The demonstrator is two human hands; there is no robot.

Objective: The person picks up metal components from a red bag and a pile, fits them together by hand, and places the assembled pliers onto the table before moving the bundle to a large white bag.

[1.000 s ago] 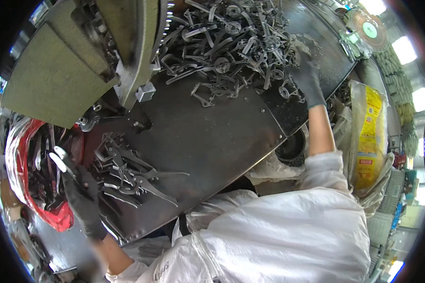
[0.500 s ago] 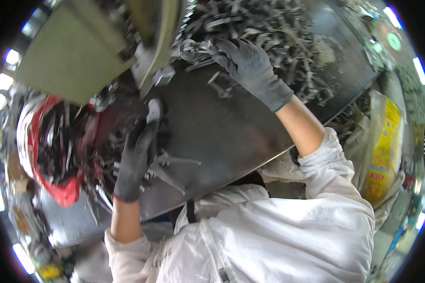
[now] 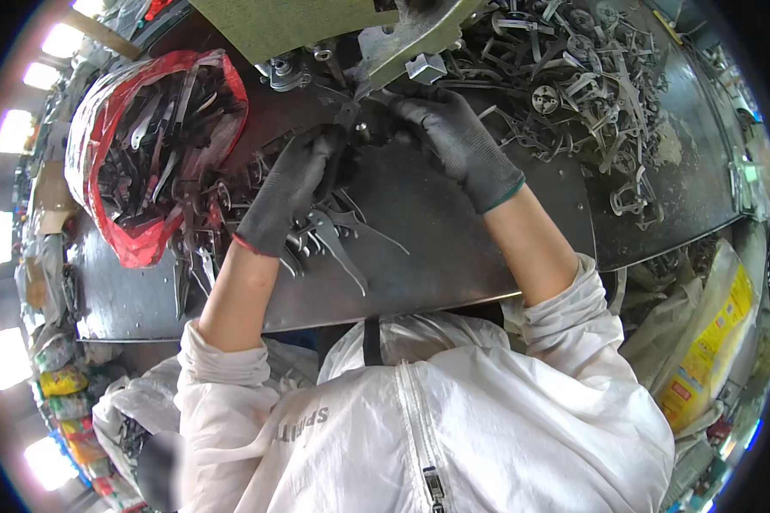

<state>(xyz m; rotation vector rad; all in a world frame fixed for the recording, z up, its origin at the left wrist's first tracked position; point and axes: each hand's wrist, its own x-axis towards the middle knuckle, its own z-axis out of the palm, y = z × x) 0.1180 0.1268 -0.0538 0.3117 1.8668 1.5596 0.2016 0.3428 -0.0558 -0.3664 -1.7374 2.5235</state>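
A short row of dark grey capital letters [image 3: 304,425] stands on the chest of the person's white jacket [image 3: 522,410], upside down as the camera sees it. A pale bag [image 3: 697,299] at the right carries a yellow printed panel [image 3: 712,346] — with a small red block [image 3: 680,391] near its lower end — whose fine characters are too small to read.

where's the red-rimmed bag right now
In the head view, the red-rimmed bag is at the upper left, to the left of the person's left hand and the green machine.
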